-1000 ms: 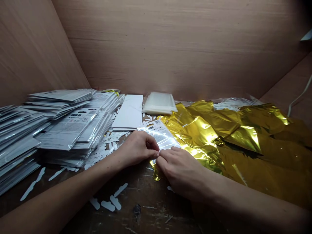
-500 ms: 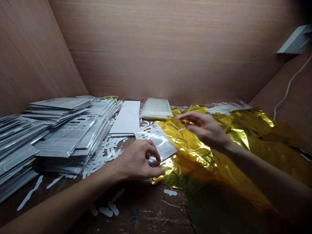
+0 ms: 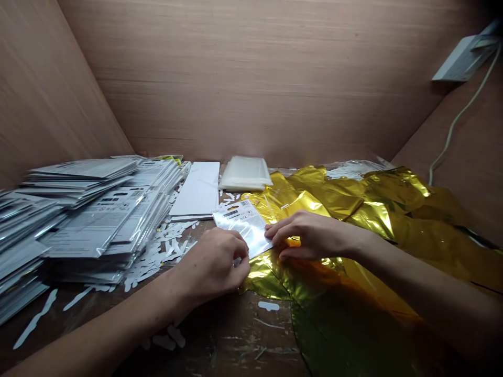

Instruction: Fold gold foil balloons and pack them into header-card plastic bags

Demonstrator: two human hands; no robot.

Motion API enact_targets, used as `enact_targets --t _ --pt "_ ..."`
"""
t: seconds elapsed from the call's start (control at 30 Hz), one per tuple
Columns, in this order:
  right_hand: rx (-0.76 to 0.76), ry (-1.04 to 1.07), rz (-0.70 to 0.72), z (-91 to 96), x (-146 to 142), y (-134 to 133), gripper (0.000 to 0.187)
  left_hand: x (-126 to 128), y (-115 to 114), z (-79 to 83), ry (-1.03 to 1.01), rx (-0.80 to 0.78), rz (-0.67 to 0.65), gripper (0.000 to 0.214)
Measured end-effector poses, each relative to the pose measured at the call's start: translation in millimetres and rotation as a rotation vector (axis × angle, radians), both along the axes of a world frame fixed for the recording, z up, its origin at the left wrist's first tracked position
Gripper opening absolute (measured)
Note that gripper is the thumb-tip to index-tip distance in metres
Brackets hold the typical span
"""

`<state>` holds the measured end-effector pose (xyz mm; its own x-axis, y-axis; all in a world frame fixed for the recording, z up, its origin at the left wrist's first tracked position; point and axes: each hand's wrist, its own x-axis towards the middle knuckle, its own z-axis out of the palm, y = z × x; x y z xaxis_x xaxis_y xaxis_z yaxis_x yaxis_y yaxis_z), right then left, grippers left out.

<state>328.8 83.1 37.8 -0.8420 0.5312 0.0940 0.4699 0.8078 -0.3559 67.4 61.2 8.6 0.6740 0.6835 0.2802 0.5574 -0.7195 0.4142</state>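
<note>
A flat clear-wrapped printed card (image 3: pixel 243 225) lies tilted on the near left part of the gold foil sheets (image 3: pixel 341 196). At its near edge, my left hand (image 3: pixel 218 262) is closed, with thumb and forefinger pinching the wrapper. My right hand (image 3: pixel 310 235) rests its fingertips on the card's right corner. Its fingers are stretched out and the thumb stands apart below them, over the foil. Light glares off the wrapper and hides part of the print.
Tall stacks of wrapped cards (image 3: pixel 94 220) fill the left side. Behind are white boards (image 3: pixel 196 188) and a pile of translucent bags (image 3: pixel 245 173). White paper scraps (image 3: pixel 157 256) litter the brown tabletop (image 3: pixel 236 335). A cable (image 3: pixel 459 120) hangs from a power strip (image 3: pixel 458 60) at right.
My right hand has come down and left, from above the foil to the wrapped card's corner. My left fingers have closed at the card's near edge. The view has shifted slightly.
</note>
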Motion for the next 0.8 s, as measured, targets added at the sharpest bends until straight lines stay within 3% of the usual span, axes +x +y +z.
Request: enact_targets --t 0.17,0.37,0.47,0.57,0.8 --pt "0.020 0.086 -0.103 -14.3 0 8 0.014 -1 10 3.2 0.004 -0.037 0.071 0.016" --pt "-0.203 0.257 -0.292 -27.0 -3 17 0.011 -9 16 0.6 0.013 -0.100 0.094 0.013" --pt "-0.236 0.304 -0.334 -33.3 -3 21 0.016 -10 15 -0.9 0.009 -0.117 0.141 0.024" --pt "-0.260 0.337 -0.355 -40.4 0 27 0.016 -13 18 -1.3 0.071 -0.139 0.099 0.030" --pt "-0.054 0.204 -0.278 -38.9 1 27 0.018 -28 27 6.0 0.182 -0.167 -0.024 0.034"
